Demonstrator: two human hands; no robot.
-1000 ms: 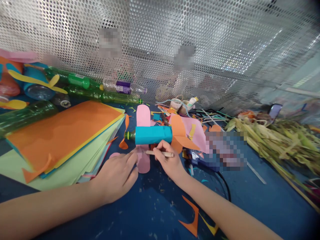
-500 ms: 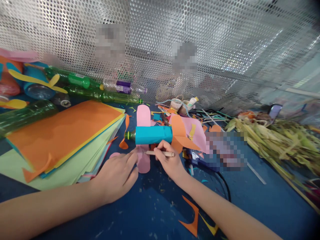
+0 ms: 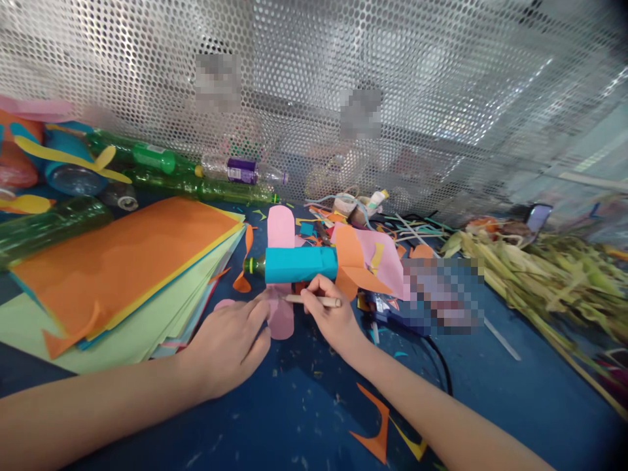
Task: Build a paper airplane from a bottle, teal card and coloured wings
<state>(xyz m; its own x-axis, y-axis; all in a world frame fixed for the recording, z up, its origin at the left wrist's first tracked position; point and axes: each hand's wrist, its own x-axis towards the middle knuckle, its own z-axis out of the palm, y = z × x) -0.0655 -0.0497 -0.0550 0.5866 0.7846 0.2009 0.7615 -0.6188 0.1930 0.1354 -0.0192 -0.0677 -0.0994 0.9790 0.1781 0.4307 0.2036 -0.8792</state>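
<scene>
There are one pencil (image 3: 321,301), one blue-wrapped bottle (image 3: 301,264), one orange propeller (image 3: 242,283) and two pink wings (image 3: 281,227).

The blue wrap (image 3: 300,264) is showing smooth, matt paper. Green bottles (image 3: 167,182) are shining like glossy plastic, and the perforated screen (image 3: 294,65) is gleaming like metal.

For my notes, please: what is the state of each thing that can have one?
Blue-wrapped bottle: lying on its side
Pencil-like tool: held in right hand
Pink paper wing: touched by left hand
Purple-labelled bottle: capped, lying
Paper stack: fanned out
Orange paper offcut: lying loose
Corn husks: heaped
</scene>
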